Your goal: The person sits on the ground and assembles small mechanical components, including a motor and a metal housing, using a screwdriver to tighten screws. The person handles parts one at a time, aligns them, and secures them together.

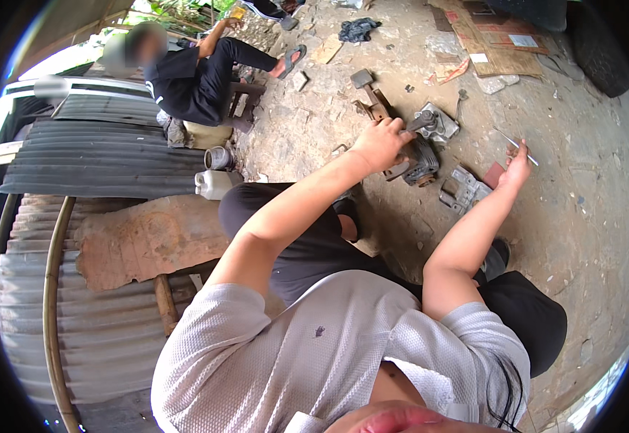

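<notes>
My left hand (384, 147) reaches over the engine parts on the ground, its fingers curled on a dark metal part (421, 122) whose exact kind I cannot make out. Just below those fingers lies a dark finned engine cylinder (422, 164). A grey metal casting (442, 124) rests beyond it to the right. My right hand (517, 166) is closed on a thin, light-coloured rod (530, 156), held clear of the castings. Left of my right wrist are a flat reddish piece (495, 174) and a second grey engine casting (463, 190).
A rusty metal bracket (379, 108) lies past my left hand. Another person (191, 83) sits at the far left. White jug (215, 185), corrugated sheets (83, 155) and a brown board (155, 242) are on the left. Flattened cardboard (498, 61) and a tyre (603, 61) are far right.
</notes>
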Demonstrator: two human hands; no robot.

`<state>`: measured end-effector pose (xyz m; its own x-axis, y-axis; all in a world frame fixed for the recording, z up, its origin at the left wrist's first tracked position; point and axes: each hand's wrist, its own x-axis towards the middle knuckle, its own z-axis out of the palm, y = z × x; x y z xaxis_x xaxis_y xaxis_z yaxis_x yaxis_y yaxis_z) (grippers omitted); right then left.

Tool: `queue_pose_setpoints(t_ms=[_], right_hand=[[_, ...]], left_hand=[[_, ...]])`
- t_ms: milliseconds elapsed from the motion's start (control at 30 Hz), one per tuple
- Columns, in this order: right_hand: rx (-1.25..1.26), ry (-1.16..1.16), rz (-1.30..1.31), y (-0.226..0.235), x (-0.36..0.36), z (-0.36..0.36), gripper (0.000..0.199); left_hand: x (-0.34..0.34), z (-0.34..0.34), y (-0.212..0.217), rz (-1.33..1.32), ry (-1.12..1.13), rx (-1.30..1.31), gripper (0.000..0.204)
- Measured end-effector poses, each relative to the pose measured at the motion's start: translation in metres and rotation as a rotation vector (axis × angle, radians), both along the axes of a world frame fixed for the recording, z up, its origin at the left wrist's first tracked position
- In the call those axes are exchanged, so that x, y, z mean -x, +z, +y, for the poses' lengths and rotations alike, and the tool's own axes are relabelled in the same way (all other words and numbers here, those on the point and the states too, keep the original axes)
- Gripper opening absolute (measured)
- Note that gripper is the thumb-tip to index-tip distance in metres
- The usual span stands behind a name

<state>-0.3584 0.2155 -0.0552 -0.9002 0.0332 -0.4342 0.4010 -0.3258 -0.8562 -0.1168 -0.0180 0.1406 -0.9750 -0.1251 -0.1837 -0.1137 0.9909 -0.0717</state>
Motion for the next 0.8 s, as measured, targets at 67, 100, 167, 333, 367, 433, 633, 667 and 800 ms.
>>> queue_pose_setpoints(t_ms=[67,100,167,333,367,433,633,667,800], right_hand=[[-0.001,0.022,0.007,0.005,-0.006,-0.01,0.027],[-0.004,0.033,0.004,0.008,-0.01,-0.017,0.027],[-0.01,0.035,-0.002,0.013,-0.009,-0.019,0.027],[0.002,0.058,-0.037,0.015,-0.009,-0.023,0.025],[0.007,0.047,-0.039,0.011,-0.008,-0.022,0.024],[0.018,0.03,-0.041,0.007,-0.008,-0.021,0.023],[0.018,0.03,-0.049,0.011,-0.011,-0.023,0.022],[0.013,0.027,-0.045,0.008,-0.011,-0.023,0.022],[0.009,0.008,-0.037,-0.005,-0.007,-0.024,0.022]], left_hand=[[-0.006,-0.005,-0.02,-0.044,-0.057,0.071,0.046],[-0.009,-0.01,-0.029,-0.136,-0.043,0.048,0.048],[-0.005,-0.011,-0.033,-0.233,0.02,-0.031,0.05],[-0.017,-0.009,-0.039,-0.073,0.008,-0.051,0.045],[-0.015,-0.01,-0.038,-0.08,0.006,-0.069,0.045],[-0.015,-0.012,-0.038,-0.071,-0.006,-0.084,0.045],[-0.02,-0.019,-0.041,-0.007,-0.032,-0.121,0.043],[-0.019,-0.02,-0.042,-0.004,-0.032,-0.132,0.043],[-0.019,-0.02,-0.045,-0.002,-0.01,-0.143,0.043]])
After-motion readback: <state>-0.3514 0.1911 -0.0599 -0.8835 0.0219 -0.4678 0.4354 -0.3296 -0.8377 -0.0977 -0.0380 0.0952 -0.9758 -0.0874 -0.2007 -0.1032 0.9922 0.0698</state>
